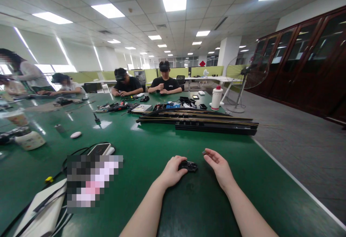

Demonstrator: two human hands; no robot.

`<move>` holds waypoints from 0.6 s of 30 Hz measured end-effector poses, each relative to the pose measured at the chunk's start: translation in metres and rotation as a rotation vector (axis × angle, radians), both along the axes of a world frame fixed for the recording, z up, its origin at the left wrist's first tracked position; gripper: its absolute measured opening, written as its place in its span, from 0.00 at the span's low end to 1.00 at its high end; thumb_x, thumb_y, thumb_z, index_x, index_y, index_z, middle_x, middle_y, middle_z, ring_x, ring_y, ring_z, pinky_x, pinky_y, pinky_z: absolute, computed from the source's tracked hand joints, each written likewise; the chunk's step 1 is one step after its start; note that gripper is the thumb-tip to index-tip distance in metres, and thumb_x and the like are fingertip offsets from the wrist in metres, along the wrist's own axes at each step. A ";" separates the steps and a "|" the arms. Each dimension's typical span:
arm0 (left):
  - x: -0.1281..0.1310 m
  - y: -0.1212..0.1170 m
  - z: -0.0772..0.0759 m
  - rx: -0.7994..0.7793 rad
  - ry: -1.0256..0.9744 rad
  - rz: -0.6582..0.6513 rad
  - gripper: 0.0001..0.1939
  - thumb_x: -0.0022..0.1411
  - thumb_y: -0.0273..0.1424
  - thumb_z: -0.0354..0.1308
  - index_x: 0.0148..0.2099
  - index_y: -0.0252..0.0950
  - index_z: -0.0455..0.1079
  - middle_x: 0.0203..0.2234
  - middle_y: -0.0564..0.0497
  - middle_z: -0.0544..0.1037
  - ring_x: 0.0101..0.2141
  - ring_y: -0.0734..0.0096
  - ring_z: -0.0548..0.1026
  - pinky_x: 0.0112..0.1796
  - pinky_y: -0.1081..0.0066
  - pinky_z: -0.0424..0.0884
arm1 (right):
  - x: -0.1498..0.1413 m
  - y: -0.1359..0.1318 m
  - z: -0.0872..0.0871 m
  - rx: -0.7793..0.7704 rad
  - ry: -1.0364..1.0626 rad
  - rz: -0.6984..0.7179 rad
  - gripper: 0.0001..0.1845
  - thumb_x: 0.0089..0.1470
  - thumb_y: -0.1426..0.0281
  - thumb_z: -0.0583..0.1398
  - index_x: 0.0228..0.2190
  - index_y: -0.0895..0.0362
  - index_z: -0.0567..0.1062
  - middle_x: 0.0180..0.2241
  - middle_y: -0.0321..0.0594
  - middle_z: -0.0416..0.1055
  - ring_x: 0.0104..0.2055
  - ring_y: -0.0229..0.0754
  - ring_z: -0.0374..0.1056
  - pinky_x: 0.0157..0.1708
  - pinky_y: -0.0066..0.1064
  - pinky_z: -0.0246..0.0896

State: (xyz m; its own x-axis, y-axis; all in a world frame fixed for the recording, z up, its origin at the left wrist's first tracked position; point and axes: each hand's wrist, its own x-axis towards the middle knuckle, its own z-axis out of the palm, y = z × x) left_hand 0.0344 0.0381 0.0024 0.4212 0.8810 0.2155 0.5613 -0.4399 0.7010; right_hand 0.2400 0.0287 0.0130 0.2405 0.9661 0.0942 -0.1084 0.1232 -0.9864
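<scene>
Black plastic, an open housing with small fittings showing in it, lies straight ahead of you, between your two hands and nearer the left. Its visible long axis runs roughly left to right, the free end pointing rightward, below your right fingertips. Your left hand is clamped on its left end, thumb on the near side and fingers curled over the far side; whether it rests on the green tabletop or just clears it, you cannot tell from here. Your right hand pinches a small grey piece between thumb and fingertips — beyond the housing and to its right, a gap between them. That wrist angles inward, so both hands face each other — apart, forearms spreading back toward you.
</scene>
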 end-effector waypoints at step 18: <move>0.000 0.000 0.000 -0.005 -0.003 0.004 0.20 0.53 0.28 0.57 0.51 0.37 0.65 0.44 0.47 0.70 0.45 0.62 0.67 0.49 0.63 0.62 | 0.006 0.004 -0.007 -0.008 0.152 -0.037 0.24 0.35 0.59 0.67 0.37 0.54 0.74 0.38 0.41 0.75 0.45 0.48 0.68 0.45 0.39 0.64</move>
